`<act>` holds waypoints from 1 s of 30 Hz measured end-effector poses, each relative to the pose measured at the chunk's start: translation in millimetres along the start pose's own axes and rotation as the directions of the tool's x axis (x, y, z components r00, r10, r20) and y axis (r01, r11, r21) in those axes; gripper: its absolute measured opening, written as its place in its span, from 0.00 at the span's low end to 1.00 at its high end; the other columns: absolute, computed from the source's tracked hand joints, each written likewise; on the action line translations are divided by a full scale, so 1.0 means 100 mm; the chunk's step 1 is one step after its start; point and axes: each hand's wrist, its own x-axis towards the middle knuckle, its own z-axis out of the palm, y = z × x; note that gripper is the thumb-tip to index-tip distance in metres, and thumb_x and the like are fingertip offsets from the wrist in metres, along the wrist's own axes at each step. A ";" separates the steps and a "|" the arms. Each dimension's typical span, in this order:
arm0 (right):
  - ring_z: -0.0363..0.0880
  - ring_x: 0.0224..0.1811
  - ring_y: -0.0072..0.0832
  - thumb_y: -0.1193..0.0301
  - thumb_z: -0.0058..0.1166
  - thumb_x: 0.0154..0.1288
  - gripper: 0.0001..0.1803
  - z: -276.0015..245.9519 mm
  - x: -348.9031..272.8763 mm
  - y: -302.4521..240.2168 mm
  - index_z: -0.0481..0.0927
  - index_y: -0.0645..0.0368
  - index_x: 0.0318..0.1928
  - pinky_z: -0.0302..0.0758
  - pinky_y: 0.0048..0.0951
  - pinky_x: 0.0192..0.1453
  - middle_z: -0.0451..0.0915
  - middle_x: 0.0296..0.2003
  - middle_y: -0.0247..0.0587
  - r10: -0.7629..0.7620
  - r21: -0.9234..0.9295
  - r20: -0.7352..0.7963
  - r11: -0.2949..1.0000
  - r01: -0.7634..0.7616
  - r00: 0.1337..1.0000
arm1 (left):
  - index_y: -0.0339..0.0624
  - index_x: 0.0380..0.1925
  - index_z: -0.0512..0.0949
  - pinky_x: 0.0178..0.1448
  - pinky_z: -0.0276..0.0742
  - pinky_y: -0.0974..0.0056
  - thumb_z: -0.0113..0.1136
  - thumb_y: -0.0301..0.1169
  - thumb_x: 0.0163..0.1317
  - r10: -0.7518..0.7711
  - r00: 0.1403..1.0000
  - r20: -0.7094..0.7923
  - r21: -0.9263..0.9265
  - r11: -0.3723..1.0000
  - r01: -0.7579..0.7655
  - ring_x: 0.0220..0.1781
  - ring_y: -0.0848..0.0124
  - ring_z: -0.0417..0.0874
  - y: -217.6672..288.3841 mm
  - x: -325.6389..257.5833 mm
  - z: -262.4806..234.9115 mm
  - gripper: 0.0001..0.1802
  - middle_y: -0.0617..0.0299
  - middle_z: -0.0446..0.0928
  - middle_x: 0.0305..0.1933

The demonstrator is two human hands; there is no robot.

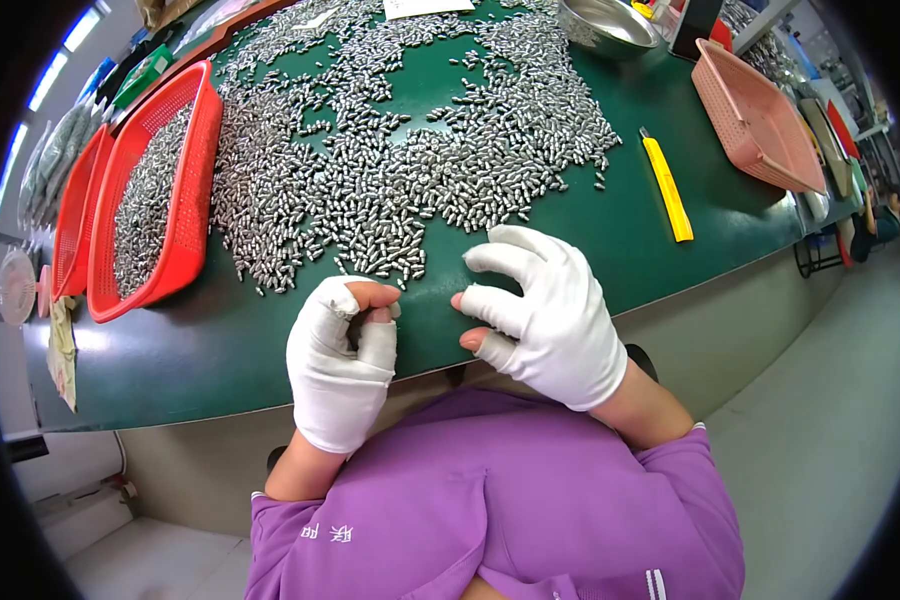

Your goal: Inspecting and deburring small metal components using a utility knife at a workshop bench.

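Note:
Both hands wear white gloves with some fingertips bare. My left hand (340, 360) is at the table's near edge, its thumb and fingers curled together in a pinch. Whatever lies between those fingertips is too small or hidden to make out. To its right, my right hand (545, 315) hovers over the near edge with curved fingers spread apart, and no object shows in it. Just beyond both hands spreads a wide layer of small silvery metal parts (370, 190), short and rounded. A few loose ones lie close to the left fingertips.
On the left stands a red plastic basket (195, 190) partly filled with similar parts, beside another red basket (75, 215). A yellow utility knife (668, 190) rests on the green table (610, 230) at right. Farther back are a pink basket (760, 120) and a metal bowl (610, 25).

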 end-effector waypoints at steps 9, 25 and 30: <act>0.70 0.57 0.46 0.54 0.63 0.46 0.25 -0.06 -0.04 -0.08 0.83 0.53 0.45 0.67 0.47 0.61 0.75 0.52 0.45 0.023 -0.118 0.153 0.993 -0.005 0.988 | 0.38 0.36 0.77 0.35 0.70 0.73 0.54 0.12 0.57 0.064 0.998 0.016 0.060 0.996 -0.065 0.31 0.76 0.74 -0.02 0.00 -0.01 0.11 0.63 0.75 0.32; 0.79 0.46 0.35 0.72 0.64 0.56 0.06 -1.07 -1.07 0.81 0.86 0.56 0.36 0.75 0.34 0.53 0.82 0.42 0.39 0.293 -0.485 -0.744 0.381 -0.787 0.600 | 0.38 0.36 0.75 0.37 0.70 0.74 0.53 0.11 0.57 0.010 1.000 0.029 0.008 1.000 -0.010 0.32 0.77 0.74 0.00 -0.02 -0.02 0.11 0.62 0.75 0.35; 0.73 0.59 0.40 0.68 0.67 0.54 0.21 -1.32 -1.45 1.13 0.82 0.57 0.49 0.72 0.37 0.63 0.72 0.60 0.42 0.214 -0.532 -0.818 0.076 -0.843 0.535 | 0.40 0.39 0.71 0.38 0.70 0.75 0.53 0.13 0.60 -0.094 0.995 -0.025 -0.237 0.968 0.085 0.31 0.79 0.72 0.00 -0.03 -0.02 0.11 0.61 0.76 0.38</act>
